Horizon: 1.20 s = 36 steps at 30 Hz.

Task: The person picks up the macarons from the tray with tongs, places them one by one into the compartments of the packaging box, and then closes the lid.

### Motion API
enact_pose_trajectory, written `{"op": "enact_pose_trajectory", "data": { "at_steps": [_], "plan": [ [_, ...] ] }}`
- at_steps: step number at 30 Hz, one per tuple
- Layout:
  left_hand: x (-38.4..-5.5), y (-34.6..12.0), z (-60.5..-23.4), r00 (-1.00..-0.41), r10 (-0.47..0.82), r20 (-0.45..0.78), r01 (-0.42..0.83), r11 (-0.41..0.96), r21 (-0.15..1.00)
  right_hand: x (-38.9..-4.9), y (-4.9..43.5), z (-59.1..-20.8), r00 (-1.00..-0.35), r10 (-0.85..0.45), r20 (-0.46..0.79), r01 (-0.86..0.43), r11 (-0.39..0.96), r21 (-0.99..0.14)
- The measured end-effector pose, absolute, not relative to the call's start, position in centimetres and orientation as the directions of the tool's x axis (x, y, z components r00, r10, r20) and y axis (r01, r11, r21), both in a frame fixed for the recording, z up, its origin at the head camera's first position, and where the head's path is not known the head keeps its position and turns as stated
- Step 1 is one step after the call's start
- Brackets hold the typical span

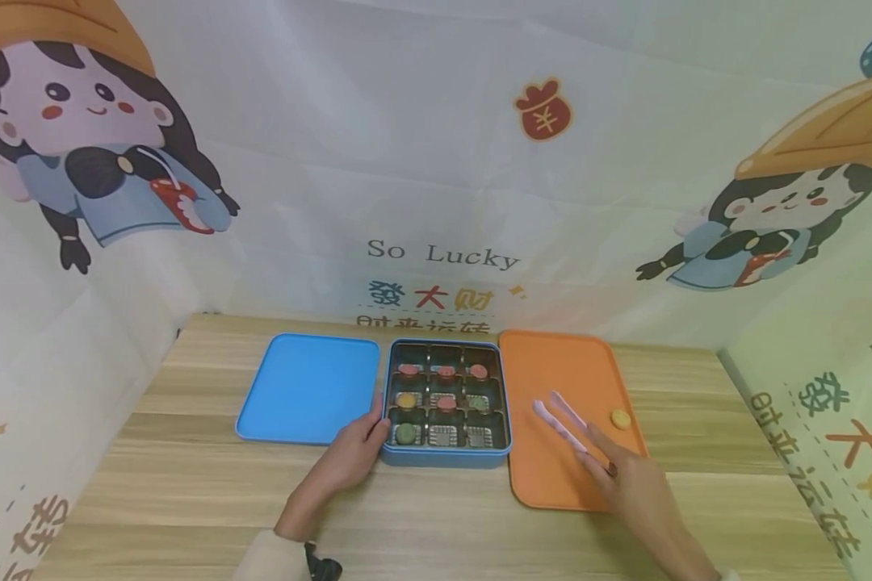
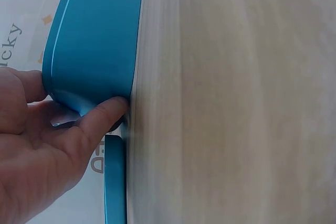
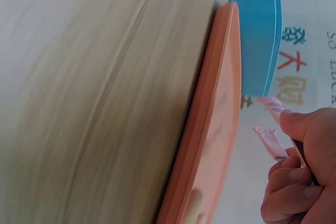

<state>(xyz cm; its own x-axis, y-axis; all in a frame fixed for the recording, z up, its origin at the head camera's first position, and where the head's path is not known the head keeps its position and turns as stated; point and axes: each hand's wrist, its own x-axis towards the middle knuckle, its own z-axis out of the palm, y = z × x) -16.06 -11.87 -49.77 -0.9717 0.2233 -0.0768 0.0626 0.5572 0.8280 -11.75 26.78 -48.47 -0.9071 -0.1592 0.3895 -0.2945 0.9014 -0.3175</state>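
A blue box stands on the table, its dark insert divided into compartments. Red discs lie across the back row. The middle row has a yellow disc, a red one and a green one. A green disc sits at front left; the other two front compartments show ridged bottoms. My left hand holds the box by its front left corner, with fingers at rim and base in the left wrist view. Pink tongs, tips apart with nothing between them, are gripped by my right hand above an orange tray.
On the orange tray, near its right edge, lies a yellow disc. A flat blue lid or tray lies left of the box. The wooden table meets a printed cloth backdrop behind and at both sides.
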Motion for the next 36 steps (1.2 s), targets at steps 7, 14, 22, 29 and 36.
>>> {"op": "enact_pose_trajectory", "data": {
  "at_steps": [7,14,22,29,36],
  "plan": [
    [-16.0,-11.9,-49.8,-0.971,0.224,-0.078,0.062,0.556,0.829,-11.1,29.0,-48.5,-0.924,-0.113,0.364,-0.221,0.937,-0.270],
    [-16.0,-11.9,-49.9,-0.970,0.232,-0.071,0.070,0.551,0.831,-10.3,31.2,-48.5,-0.948,-0.093,0.304,-0.169,0.958,-0.234],
    [-16.0,-12.0,-49.7,-0.971,0.226,-0.075,0.066,0.559,0.827,-10.2,32.6,-48.1,-0.956,-0.061,0.287,-0.129,0.967,-0.222],
    [-16.1,-12.0,-49.8,-0.972,0.221,-0.077,0.061,0.558,0.827,-10.2,32.6,-47.9,-0.968,-0.061,0.242,-0.120,0.965,-0.235],
    [-16.2,-11.9,-49.9,-0.973,0.216,-0.084,0.052,0.556,0.830,-10.2,32.4,-48.2,-0.977,-0.060,0.203,-0.113,0.958,-0.263]
  ]
}}
